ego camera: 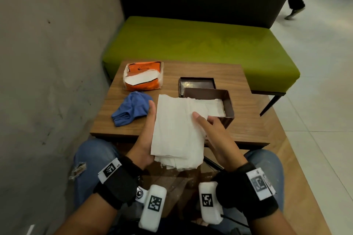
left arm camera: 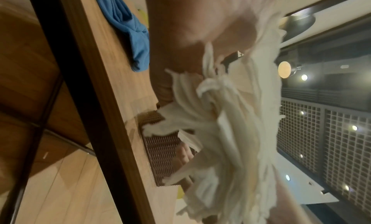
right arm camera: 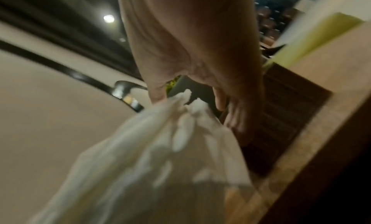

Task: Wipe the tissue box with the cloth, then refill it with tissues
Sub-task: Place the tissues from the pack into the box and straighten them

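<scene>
Tissues [ego camera: 177, 129]: white stack, far end over open brown tissue box [ego camera: 228, 101] on table [ego camera: 248, 120], left hand [ego camera: 147, 139] cupping beneath, right hand [ego camera: 215, 129] thumb on top, fingers under. Blue cloth [ego camera: 131, 108] bunched just left. Left wrist: ragged, fanned edges [left arm camera: 230, 140] filling view. Right wrist: blurred; thumb [right arm camera: 158, 91] pinching stack [right arm camera: 160, 164].

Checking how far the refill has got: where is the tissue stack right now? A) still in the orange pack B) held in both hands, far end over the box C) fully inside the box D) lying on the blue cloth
B: the left hand and right hand hold the stack, its far end over the open box.
</scene>
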